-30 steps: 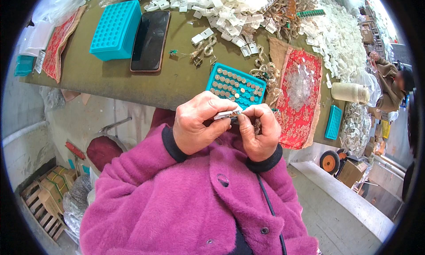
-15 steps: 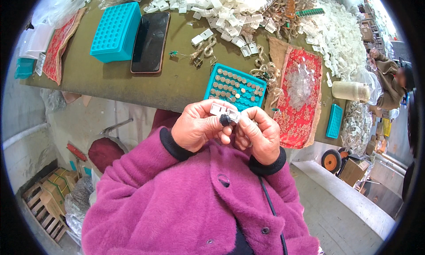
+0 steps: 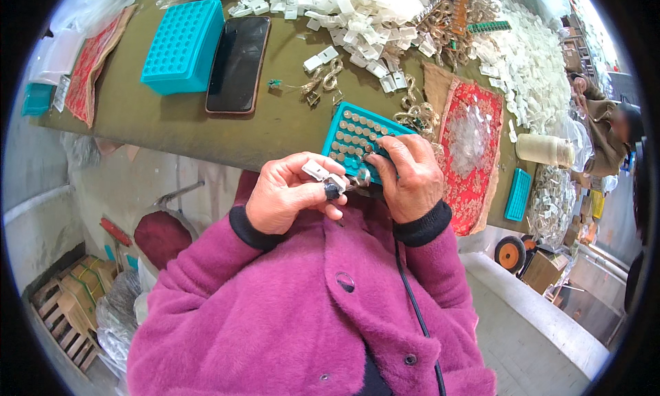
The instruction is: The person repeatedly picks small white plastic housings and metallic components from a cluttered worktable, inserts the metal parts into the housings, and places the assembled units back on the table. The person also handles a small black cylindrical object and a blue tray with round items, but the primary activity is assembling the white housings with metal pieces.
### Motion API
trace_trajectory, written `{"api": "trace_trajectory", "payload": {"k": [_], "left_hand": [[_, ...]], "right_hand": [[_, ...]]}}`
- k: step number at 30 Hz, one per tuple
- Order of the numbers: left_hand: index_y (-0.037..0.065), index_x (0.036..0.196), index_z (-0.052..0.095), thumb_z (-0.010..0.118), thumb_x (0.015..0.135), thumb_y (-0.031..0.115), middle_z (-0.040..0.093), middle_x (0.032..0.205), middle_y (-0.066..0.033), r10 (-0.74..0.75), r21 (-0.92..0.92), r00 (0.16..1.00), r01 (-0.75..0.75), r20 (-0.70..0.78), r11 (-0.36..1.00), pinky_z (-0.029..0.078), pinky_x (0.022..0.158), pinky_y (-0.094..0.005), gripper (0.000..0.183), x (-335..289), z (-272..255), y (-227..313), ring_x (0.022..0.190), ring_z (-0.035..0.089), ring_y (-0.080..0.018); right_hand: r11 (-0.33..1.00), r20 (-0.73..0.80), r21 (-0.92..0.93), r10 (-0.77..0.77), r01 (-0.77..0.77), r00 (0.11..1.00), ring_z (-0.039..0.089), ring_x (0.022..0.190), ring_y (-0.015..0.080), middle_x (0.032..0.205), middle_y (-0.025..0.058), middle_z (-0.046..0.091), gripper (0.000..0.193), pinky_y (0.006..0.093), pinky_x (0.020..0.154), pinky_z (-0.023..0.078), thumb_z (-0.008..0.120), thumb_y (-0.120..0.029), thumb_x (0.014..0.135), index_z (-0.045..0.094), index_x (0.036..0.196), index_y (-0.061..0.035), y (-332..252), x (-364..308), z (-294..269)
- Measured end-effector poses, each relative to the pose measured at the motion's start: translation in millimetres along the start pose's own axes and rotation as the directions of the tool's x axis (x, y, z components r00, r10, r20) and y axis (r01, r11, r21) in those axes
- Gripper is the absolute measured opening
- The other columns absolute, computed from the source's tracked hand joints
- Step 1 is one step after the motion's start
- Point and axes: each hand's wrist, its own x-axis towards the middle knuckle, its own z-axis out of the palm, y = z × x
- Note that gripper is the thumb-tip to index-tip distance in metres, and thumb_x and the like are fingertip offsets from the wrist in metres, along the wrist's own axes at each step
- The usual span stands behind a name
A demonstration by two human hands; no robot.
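Between its thumb and fingers my left hand (image 3: 280, 193) pinches a small white plastic casing (image 3: 315, 169), opened out, with a clear part by its end. Something black covers the tip of that thumb. My right hand (image 3: 410, 179) reaches over the right side of a teal tray (image 3: 331, 130), its thumb and forefinger close together among the discs. What the fingertips hold, if anything, is too small to make out. Rows of small round silver discs (image 3: 357, 129), like button cells, sit in the tray at the table's near edge. The right hand covers part of it.
Beyond the tray lie loose wire bundles (image 3: 323, 80) and a large heap of white casings (image 3: 371, 31). A phone (image 3: 238, 64) and a teal rack (image 3: 180, 49) stand left. On the right, a red patterned cloth (image 3: 473, 190) carries small clear pieces, near a whitish jar (image 3: 543, 150).
My right hand has left the casing and moved right and forward onto the tray. My left hand, still pinching the casing, has shifted slightly left.
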Motion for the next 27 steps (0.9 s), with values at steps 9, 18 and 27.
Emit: {"api": "trace_trajectory", "payload": {"k": [9, 18, 27], "left_hand": [[-0.003, 0.110, 0.071, 0.056, 0.088, -0.012, 0.072, 0.095, -0.0120, 0.077, 0.087, 0.995, -0.082, 0.058, 0.993, 0.048, 0.056, -0.0266, 0.028, 6, 4, -3, 0.068, 0.061, -0.0138], [-0.002, 0.124, 0.071, 0.072, 0.095, -0.006, 0.072, 0.113, -0.0111, 0.114, 0.004, 0.993, -0.114, 0.002, 0.993, 0.063, 0.076, -0.0334, 0.030, 1, 20, -13, 0.095, 0.071, -0.0174], [-0.006, 0.120, 0.072, 0.071, 0.088, -0.015, 0.061, 0.113, -0.0070, 0.407, 0.495, 0.896, -0.438, 0.176, 0.750, 0.064, 0.081, -0.0285, 0.033, 1, 22, -21, 0.094, 0.070, -0.0145]], "right_hand": [[0.987, 0.104, -0.116, -0.099, 0.111, 0.990, 0.068, 0.090, 0.0334, 0.098, 0.0148, 0.067, 0.019, 0.0423, 0.077, 0.057, 0.077, -0.005, 0.087, 0.069, 0.104, -0.0029, 1, -1, -4], [0.849, 0.127, 0.466, 0.214, -0.249, 0.968, 0.065, 0.072, 0.0248, 0.084, 0.0118, 0.064, 0.005, 0.0354, 0.066, 0.053, 0.071, -0.001, 0.095, 0.069, 0.099, 0.0002, -18, -11, -25], [0.060, 0.605, 0.726, 0.417, -0.685, 0.678, 0.063, 0.073, 0.0050, 0.083, -0.0002, 0.070, 0.011, 0.0202, 0.061, 0.049, 0.073, -0.012, 0.102, 0.068, 0.102, -0.0013, -34, -37, -21]]}}
